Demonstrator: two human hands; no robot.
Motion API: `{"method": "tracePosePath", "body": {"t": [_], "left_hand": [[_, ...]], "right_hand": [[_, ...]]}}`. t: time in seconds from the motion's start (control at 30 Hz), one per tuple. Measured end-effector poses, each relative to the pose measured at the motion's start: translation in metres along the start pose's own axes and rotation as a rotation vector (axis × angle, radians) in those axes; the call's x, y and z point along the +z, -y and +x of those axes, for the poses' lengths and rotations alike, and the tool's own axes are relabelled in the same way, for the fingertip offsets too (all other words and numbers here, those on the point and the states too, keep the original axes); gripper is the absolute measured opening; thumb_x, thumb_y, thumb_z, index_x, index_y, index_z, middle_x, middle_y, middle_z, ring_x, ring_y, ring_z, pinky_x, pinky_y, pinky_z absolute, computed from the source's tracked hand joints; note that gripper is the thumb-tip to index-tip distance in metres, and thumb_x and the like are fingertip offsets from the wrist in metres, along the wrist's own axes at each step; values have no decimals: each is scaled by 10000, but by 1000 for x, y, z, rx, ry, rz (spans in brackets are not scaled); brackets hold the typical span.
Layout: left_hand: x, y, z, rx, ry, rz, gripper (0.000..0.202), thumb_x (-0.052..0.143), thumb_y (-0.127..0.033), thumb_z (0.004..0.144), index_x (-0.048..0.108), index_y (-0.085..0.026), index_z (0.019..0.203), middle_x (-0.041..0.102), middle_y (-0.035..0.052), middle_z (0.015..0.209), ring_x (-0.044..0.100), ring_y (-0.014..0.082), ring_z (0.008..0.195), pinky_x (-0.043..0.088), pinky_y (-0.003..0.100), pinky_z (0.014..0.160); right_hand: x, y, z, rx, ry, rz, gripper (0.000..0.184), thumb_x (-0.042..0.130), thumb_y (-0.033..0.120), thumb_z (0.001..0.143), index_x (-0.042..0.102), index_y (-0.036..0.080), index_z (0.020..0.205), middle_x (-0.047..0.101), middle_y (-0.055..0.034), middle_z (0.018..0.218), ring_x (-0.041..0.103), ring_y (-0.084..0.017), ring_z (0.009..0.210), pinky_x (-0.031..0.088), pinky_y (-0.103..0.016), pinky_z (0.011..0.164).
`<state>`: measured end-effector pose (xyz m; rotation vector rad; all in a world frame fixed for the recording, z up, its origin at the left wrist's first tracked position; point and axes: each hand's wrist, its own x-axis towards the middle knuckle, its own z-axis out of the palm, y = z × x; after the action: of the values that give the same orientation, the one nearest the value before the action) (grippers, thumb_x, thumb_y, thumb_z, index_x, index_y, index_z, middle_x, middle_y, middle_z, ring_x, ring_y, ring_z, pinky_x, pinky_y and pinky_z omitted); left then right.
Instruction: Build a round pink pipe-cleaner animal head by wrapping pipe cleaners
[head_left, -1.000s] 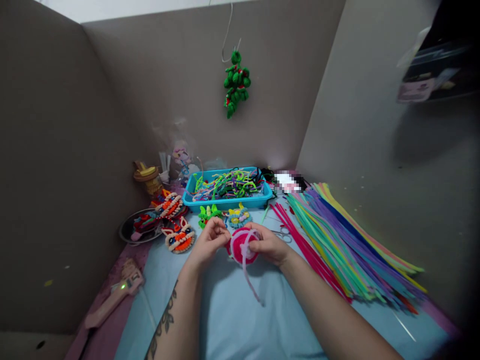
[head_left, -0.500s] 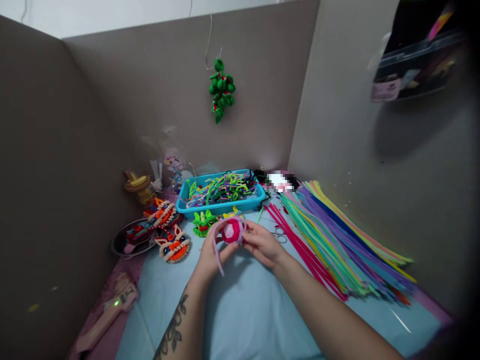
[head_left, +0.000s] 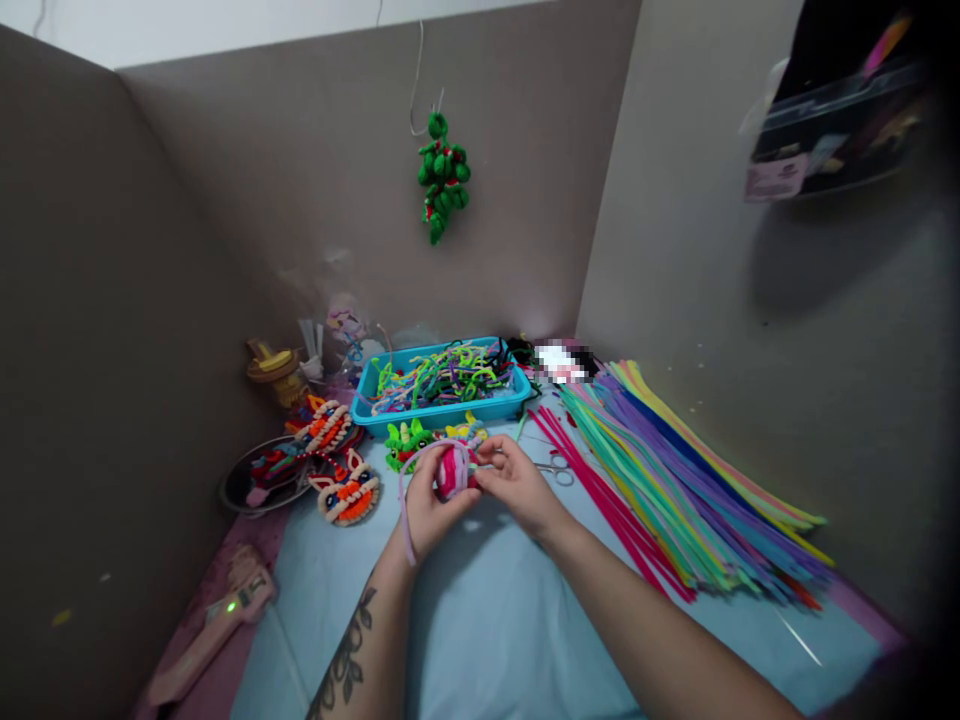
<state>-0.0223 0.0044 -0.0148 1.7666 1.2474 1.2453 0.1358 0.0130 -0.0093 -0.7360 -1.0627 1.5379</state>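
Between both hands, above the blue cloth, is a small round bundle of pink and lilac pipe cleaners (head_left: 454,474). My left hand (head_left: 426,510) wraps around its left side. A loose lilac pipe cleaner (head_left: 406,510) arcs from the bundle over the back of that hand and hangs down by the wrist. My right hand (head_left: 517,488) touches the bundle's right edge, thumb and fingertips pinched there; what exactly lies between them is too small to make out. Behind the bundle sit a green pipe-cleaner figure (head_left: 406,446) and a partly hidden yellow one (head_left: 466,430).
A blue tray (head_left: 442,412) of pipe-cleaner scraps stands at the back. Scissors (head_left: 556,468) lie right of my hand, beside pink stems (head_left: 607,505) and a multicoloured pile (head_left: 675,490). Left are lion-like figures (head_left: 349,490), a metal bowl (head_left: 262,480) and a pink glue gun (head_left: 225,620).
The bundle has turned and shifted slightly left and down. Its loose lilac end has swung left, outside my left hand. My right fingers have moved along the bundle's right edge.
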Motion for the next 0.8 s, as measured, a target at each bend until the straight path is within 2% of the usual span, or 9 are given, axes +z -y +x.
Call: {"method": "tracePosePath", "body": {"t": [0.07,0.23,0.37,0.43,0.6,0.8], "left_hand": [[1,1,0,9,-7,22,646,771,-364,617,516,-198,1187,522,121,1230,477,308,1161,350,448,1002],[4,-3,-1,37,20,55,689,797,-394,565,546,-182,1171,526,125,1177,464,311,1121,322,455,1003],[4,-8,-2,-14,51,-54,416,589,-435,795,573,-209,1144,538,101,1165,460,262,1132,313,406,1014],[3,-8,-3,-61,81,-133,362,497,-435,858,571,-214,1135,547,89,1163,470,239,1130,324,378,1007],[0,-7,-3,-174,126,-256,342,554,-420,832,578,-203,1096,593,72,1083,507,233,1082,378,342,949],[-4,-8,-1,-136,121,-216,328,604,-398,797,610,-206,1063,589,78,1119,513,243,1079,372,352,965]], "right_hand": [[0,1,-1,-47,-40,-51,346,739,180,625,501,213,875,586,42,776,571,-95,674,421,-213,637],[0,3,-1,-14,12,-65,361,734,239,647,468,216,890,549,69,652,521,-90,570,391,-213,580],[-1,3,-1,11,2,-3,289,731,279,656,509,201,823,549,65,599,497,-85,518,386,-212,537],[-1,4,-1,5,3,-2,242,729,281,653,539,188,771,554,58,590,495,-81,506,388,-208,515],[-1,4,-1,0,9,-95,175,730,260,636,601,170,714,593,39,589,534,-88,506,424,-215,510],[-5,7,0,12,90,-234,167,697,310,686,636,159,723,604,29,573,553,-95,491,452,-226,496]]}}
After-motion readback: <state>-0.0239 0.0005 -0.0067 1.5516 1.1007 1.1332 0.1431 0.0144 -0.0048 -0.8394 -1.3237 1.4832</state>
